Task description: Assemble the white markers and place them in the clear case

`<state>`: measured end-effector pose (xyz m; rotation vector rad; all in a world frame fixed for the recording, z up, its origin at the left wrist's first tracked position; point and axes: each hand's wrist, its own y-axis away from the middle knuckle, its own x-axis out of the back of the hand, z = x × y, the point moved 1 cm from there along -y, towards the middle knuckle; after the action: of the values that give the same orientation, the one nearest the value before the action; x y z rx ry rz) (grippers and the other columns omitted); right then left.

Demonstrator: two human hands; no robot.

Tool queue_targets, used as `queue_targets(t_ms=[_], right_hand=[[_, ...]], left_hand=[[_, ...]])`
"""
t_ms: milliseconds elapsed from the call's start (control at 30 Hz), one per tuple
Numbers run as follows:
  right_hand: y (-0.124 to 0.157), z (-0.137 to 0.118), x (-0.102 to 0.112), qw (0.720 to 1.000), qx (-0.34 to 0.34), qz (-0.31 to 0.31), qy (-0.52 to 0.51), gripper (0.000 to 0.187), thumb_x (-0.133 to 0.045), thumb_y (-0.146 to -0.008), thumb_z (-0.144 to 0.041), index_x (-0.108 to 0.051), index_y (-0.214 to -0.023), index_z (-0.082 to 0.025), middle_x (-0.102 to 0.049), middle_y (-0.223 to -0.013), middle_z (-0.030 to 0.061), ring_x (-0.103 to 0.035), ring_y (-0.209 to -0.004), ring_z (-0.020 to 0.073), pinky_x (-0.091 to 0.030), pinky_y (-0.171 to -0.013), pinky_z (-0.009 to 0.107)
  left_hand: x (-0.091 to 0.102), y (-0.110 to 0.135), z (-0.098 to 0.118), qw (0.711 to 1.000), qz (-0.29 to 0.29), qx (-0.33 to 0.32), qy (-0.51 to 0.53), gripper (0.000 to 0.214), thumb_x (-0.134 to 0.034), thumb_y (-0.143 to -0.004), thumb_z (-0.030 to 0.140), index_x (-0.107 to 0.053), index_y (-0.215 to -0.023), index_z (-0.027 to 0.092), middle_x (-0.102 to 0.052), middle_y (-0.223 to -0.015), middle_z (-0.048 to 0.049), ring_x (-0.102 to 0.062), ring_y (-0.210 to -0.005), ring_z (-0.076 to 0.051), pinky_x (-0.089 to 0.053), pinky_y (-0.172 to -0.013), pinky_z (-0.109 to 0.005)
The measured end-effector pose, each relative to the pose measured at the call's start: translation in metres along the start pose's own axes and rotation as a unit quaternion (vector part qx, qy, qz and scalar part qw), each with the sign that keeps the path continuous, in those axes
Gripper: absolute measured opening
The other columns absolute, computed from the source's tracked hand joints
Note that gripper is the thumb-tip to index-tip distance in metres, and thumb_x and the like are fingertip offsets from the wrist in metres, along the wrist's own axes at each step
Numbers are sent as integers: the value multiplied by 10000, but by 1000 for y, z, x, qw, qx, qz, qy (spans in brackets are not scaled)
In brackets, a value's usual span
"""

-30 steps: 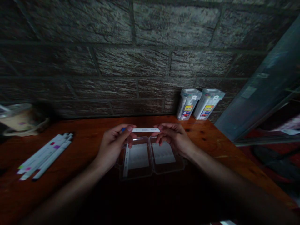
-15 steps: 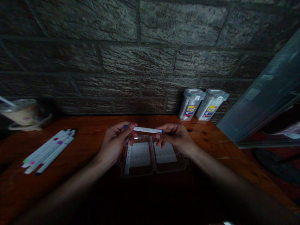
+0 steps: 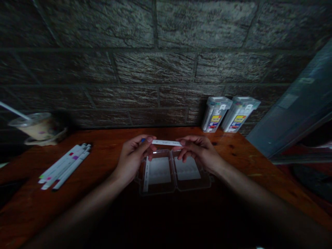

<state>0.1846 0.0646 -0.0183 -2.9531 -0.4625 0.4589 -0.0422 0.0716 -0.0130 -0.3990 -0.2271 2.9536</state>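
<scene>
A white marker with a blue end is held level between my two hands. My left hand pinches its blue-capped left end between thumb and fingers. At the other end, my right hand grips the marker, its thumb and fingertips covering that tip. Beneath them on the table lies an open clear plastic case with white paper inserts in both halves. One white marker rests along the left side of the case. My fingers hide part of the case's back edge.
Several white markers lie in a bundle on the wooden table at left. Behind them stands a lidded cup with a straw. Two closed clear marker cases stand upright against the brick wall at back right.
The view has shifted a little, so everything sits slightly farther right. My right fingers have moved inward over the marker's right end, covering the blue that showed there before.
</scene>
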Motion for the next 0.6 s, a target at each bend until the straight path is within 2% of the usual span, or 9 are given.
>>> queue_targets(t_ms=[200, 600], right_hand=[[1, 0, 0, 999, 2, 0, 43, 203, -858, -830, -306, -817, -1000, -203, -833, -883, 63, -735, -595, 148, -591, -531, 273], [1, -1, 0, 1000, -5, 5, 21, 214, -835, -838, -325, -802, -989, -176, -835, -876, 83, -742, -584, 153, -579, -528, 262]], left_hand=[[0, 0, 0, 1000, 0, 0, -12, 259, -815, -838, 355, -766, -952, 128, -700, -688, -20, -572, -509, -97, -429, -487, -215], [0, 0, -1, 1000, 0, -3, -15, 246, -801, -843, 359, -769, -947, 137, -693, -689, -21, -560, -508, -95, -427, -485, -218]])
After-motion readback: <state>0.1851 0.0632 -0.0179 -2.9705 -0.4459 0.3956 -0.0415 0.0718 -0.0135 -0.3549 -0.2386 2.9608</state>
